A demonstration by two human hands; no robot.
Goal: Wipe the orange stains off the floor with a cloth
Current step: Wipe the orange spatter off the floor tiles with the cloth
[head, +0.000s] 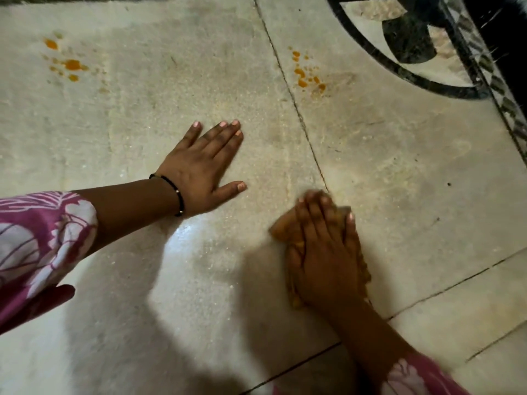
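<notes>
My right hand [323, 252] presses flat on an orange-brown cloth [282, 228] on the pale stone floor; most of the cloth is hidden under the palm and it looks motion-blurred. My left hand [204, 163] lies flat on the floor with fingers spread, holding nothing, a black bracelet on its wrist. One cluster of orange stains [67, 62] sits at the far left. A second cluster of orange stains [306, 74] lies farther ahead, just right of a tile joint. Both clusters are well beyond my hands.
A dark tile joint [296, 109] runs from the top toward the cloth. A black inlaid circle pattern [407, 38] and a patterned border [502, 89] fill the upper right. The floor [199, 252] near me looks wet and glossy.
</notes>
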